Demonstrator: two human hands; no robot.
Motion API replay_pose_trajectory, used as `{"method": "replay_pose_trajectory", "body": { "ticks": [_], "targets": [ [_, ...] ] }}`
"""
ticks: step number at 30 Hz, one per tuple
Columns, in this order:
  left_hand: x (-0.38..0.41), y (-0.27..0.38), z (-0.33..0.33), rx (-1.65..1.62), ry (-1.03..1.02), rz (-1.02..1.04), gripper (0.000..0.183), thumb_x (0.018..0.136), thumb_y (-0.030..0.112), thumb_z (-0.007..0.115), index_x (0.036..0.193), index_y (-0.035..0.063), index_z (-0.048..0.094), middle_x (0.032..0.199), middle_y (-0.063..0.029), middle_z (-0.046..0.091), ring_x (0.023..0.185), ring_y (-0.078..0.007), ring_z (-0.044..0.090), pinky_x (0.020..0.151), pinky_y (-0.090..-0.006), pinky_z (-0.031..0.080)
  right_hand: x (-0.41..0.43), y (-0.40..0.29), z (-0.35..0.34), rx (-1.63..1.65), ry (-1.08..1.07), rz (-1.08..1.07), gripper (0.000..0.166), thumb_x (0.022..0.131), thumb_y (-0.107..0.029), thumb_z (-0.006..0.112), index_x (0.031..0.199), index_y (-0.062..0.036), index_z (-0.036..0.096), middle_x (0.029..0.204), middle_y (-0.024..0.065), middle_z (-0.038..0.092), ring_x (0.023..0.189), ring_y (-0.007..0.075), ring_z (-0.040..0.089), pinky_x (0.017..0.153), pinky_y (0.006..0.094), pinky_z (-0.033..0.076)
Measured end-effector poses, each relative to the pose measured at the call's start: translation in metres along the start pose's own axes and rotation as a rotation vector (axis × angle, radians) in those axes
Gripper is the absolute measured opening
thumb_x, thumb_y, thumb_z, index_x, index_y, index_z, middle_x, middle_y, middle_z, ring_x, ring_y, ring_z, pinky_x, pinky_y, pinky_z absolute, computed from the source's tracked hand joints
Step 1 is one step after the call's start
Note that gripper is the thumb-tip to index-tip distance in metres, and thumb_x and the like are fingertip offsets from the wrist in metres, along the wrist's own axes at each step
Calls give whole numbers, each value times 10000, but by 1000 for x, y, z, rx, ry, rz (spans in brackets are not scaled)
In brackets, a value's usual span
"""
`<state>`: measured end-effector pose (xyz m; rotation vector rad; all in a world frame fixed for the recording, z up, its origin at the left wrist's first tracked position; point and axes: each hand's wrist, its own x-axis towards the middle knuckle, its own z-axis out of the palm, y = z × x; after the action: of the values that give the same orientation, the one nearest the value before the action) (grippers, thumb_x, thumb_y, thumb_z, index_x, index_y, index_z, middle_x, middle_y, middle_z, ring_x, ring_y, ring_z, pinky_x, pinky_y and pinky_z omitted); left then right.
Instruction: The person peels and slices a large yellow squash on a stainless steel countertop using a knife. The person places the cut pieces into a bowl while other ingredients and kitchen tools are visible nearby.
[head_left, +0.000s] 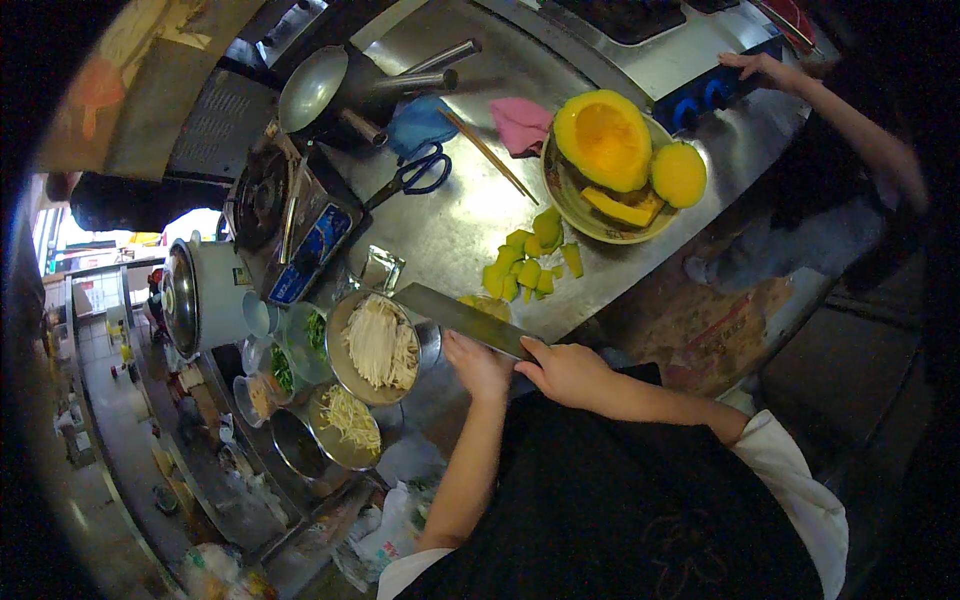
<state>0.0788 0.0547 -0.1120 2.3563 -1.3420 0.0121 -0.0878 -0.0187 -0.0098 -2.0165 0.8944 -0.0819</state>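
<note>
My right hand (566, 371) grips the handle of a cleaver (461, 319), whose broad blade reaches up and left over the near side of the stainless steel worktop (450, 232). Close under the blade is my left hand (480, 367); its fingertips are partly hidden, so what it holds is unclear. A yellow-green pumpkin piece (491, 306) shows just beyond the blade. Farther off lies a heap of cut pumpkin chunks (529, 274). Beside them, a large bowl (609, 232) carries a hollowed pumpkin half (634, 154), a smaller round piece (679, 174) and a wedge (619, 208).
Left of my hands stand bowls of enoki mushrooms (379, 345) and bean sprouts (349, 420). Scissors (426, 169), chopsticks (489, 157), a pink cloth (517, 126) and a blue cloth (420, 124) lie beyond, near a portable gas stove (319, 240). Another person's hand (754, 67) reaches in at upper right.
</note>
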Motion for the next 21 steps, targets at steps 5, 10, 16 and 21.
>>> {"method": "replay_pose_trajectory", "body": {
  "ticks": [5,10,16,21],
  "targets": [
    [7,5,-4,-107,-94,-23,698,695,226,689,1254,-57,383,1250,-272,399,1160,-446,361,981,-481,300,16,-7,14,-13,24,36,491,908,-405,456,1157,16,498,723,221,632,645,391,625,565,506,493],
    [16,23,-23,-9,-155,-19,620,684,219,688,1203,-23,451,1205,-229,442,1120,-419,388,946,-480,317,-9,-13,-5,-16,-78,114,464,893,-352,524,1190,2,480,757,205,632,652,380,615,566,468,488],
    [19,14,-21,-33,-155,70,565,676,267,692,1152,17,518,1155,-214,474,1067,-410,417,912,-469,335,-7,-14,-4,-54,-61,53,458,885,-327,544,1198,-1,474,793,195,633,665,372,615,571,454,492],
    [24,29,-32,-149,-175,-33,531,690,272,680,1139,27,537,1128,-206,494,1068,-391,437,921,-457,350,-5,-18,4,-137,-39,65,487,874,-341,557,1216,-7,468,774,174,625,650,352,614,557,427,494]
  ]
}}
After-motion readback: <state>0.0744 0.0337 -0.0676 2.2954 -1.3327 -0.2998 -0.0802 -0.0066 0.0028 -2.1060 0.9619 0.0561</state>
